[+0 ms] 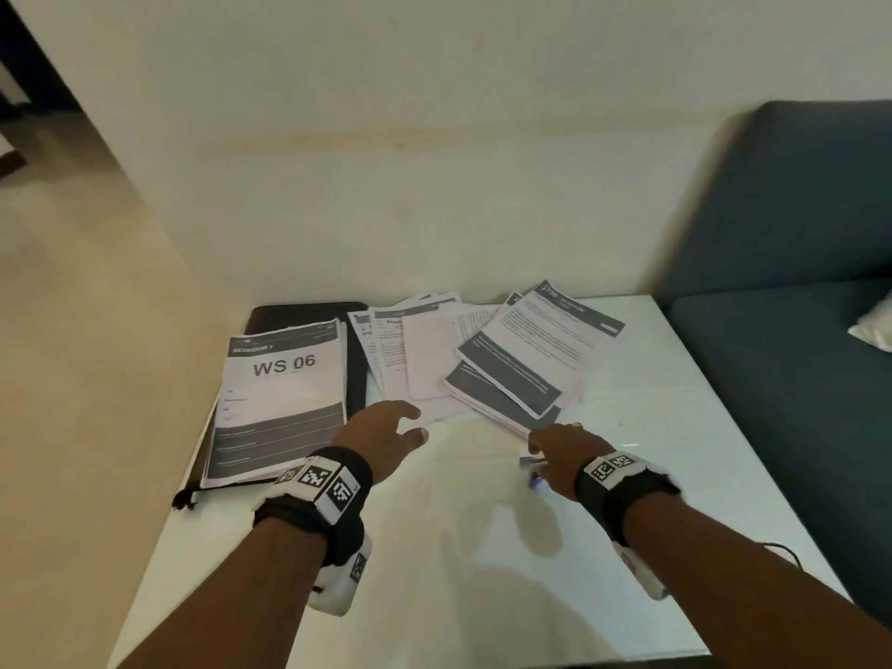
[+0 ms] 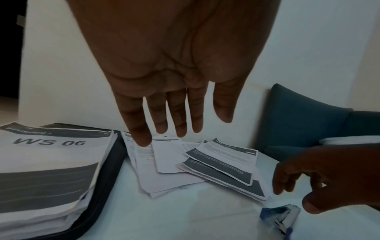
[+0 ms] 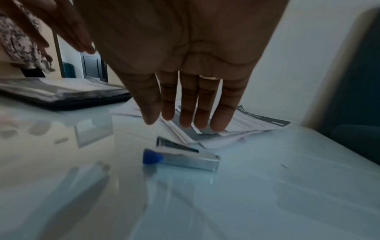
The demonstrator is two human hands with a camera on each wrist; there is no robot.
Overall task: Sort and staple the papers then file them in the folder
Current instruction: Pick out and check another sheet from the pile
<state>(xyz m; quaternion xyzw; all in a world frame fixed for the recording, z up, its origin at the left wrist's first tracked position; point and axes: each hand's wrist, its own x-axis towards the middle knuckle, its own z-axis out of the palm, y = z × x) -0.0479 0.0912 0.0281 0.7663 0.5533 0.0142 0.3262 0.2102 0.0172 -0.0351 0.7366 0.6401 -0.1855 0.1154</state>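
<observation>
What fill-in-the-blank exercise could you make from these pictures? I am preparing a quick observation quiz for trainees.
1. The top sheet of the stack lying on the black folder reads WS ____.
2. The stapler on the white table has a ____ plastic end.
3. The left hand and the right hand each hold ____.
4. The loose papers lie to the ____ of the folder in the head view.

Missing words: 06; blue; nothing; right

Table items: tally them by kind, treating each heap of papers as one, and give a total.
Paper heaps: 2, the WS 06 stack and the loose sheets
Folder: 1
Stapler: 1
Total: 4
</observation>
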